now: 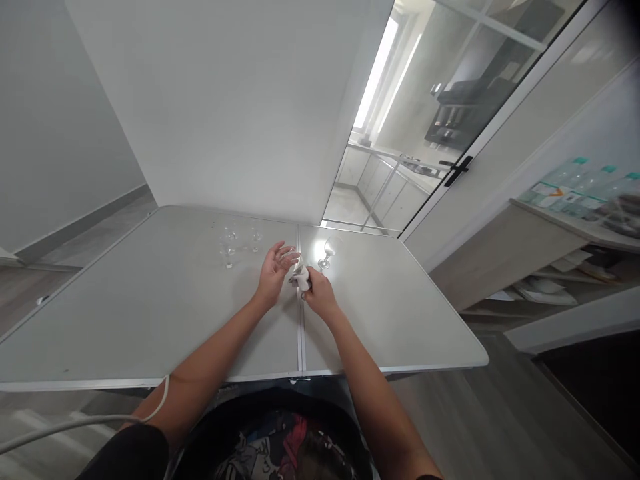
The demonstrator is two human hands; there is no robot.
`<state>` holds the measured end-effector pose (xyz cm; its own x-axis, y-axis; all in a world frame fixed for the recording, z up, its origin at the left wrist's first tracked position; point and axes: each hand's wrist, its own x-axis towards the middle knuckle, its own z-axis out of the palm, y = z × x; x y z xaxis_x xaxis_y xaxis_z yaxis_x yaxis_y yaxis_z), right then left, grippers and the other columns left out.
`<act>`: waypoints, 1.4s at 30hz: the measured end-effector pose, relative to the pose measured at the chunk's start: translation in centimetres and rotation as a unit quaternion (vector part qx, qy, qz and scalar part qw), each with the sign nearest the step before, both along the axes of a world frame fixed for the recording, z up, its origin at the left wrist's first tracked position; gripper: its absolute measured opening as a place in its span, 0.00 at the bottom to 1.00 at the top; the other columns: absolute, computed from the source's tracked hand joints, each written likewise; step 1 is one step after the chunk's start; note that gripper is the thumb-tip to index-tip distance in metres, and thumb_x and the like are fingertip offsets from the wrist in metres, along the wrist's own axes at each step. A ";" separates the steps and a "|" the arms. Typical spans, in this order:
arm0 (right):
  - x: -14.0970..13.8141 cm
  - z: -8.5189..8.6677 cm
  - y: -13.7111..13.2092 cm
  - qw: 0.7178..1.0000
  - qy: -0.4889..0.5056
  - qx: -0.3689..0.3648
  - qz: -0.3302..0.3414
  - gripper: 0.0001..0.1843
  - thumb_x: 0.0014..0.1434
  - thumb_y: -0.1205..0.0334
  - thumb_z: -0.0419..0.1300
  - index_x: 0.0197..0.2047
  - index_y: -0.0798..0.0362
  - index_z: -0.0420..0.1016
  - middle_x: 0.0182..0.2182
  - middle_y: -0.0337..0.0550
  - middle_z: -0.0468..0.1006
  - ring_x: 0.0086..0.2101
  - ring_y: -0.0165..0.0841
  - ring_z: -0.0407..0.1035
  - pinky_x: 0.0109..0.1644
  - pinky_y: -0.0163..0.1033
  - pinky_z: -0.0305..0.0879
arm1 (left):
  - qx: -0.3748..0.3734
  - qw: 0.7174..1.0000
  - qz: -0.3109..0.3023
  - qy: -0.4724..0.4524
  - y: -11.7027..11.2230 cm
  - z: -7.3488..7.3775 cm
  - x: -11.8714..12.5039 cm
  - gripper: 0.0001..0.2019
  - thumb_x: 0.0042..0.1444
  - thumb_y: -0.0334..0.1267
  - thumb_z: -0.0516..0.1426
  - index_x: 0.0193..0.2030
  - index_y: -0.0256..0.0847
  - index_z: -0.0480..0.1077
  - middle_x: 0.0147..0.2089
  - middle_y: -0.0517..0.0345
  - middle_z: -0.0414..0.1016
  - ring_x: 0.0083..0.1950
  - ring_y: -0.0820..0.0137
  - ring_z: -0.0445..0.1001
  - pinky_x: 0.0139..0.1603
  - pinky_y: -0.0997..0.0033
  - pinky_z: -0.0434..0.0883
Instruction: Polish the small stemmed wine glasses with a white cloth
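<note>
Above the middle of the table, my left hand point(271, 275) is closed around a clear wine glass point(291, 255), partly hidden by the fingers. My right hand point(321, 292) grips a crumpled white cloth point(301, 278), which is pressed against the glass. Just right of the hands another stemmed glass point(327, 255) stands upright on the table, with a bright reflection beside it. Farther left on the tabletop are more clear glasses, among them a nearer glass point(228, 248) and a farther glass point(256, 238); their outlines are faint.
The pale folding table point(400, 307) has a seam down its middle and a wall behind it. A cable point(90, 421) crosses my left forearm. Below the front edge lies a dark container point(200, 447) of cloth items. At right, a shelf point(560, 220) holds plastic bottles point(570, 175).
</note>
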<state>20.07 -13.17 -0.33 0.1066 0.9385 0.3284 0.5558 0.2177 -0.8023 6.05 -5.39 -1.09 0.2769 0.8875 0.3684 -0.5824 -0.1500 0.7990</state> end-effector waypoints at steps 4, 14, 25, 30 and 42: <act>-0.3 -1.5 0.5 0.990 0.142 -0.007 0.023 0.10 0.56 0.57 0.62 0.40 0.52 0.78 0.30 0.39 0.77 0.31 0.35 0.67 0.38 0.38 0.62 | -0.018 0.995 -0.090 0.048 0.0 -0.3 0.0 0.31 0.52 0.48 0.70 0.57 0.40 0.66 0.59 0.40 0.74 0.54 0.57 0.79 0.58 0.53 0.74; 1.0 -1.6 -0.5 0.976 0.173 0.130 -0.019 0.16 0.58 0.55 0.64 0.50 0.47 0.79 0.47 0.46 0.81 0.49 0.43 0.71 0.60 0.51 0.63 | 0.012 1.000 -0.014 0.020 -0.8 0.9 -0.1 0.31 0.53 0.48 0.68 0.60 0.44 0.63 0.60 0.43 0.72 0.51 0.58 0.81 0.54 0.55 0.77; 0.4 -2.3 -1.0 0.990 0.030 0.134 -0.010 0.06 0.57 0.57 0.66 0.37 0.43 0.85 0.33 0.42 0.82 0.38 0.40 0.73 0.58 0.52 0.63 | -0.116 0.993 -0.023 -0.025 -0.3 1.3 -0.2 0.23 0.53 0.49 0.68 0.50 0.38 0.70 0.55 0.46 0.76 0.46 0.63 0.82 0.52 0.58 0.78; 0.2 -2.9 -1.0 0.951 0.263 0.155 -0.046 0.08 0.52 0.57 0.69 0.33 0.52 0.82 0.27 0.39 0.79 0.29 0.34 0.69 0.36 0.41 0.67 | -0.199 0.973 -0.105 -0.056 0.1 0.9 -0.3 0.20 0.60 0.50 0.64 0.47 0.33 0.74 0.56 0.41 0.77 0.49 0.61 0.81 0.56 0.58 0.77; -1.5 -1.8 0.3 0.825 0.558 -0.045 0.075 0.19 0.56 0.51 0.69 0.47 0.51 0.79 0.45 0.46 0.82 0.43 0.40 0.76 0.43 0.44 0.74 | 0.077 0.996 0.000 -0.040 -0.7 1.5 -0.5 0.27 0.57 0.46 0.66 0.59 0.49 0.61 0.62 0.49 0.67 0.61 0.58 0.75 0.65 0.48 0.70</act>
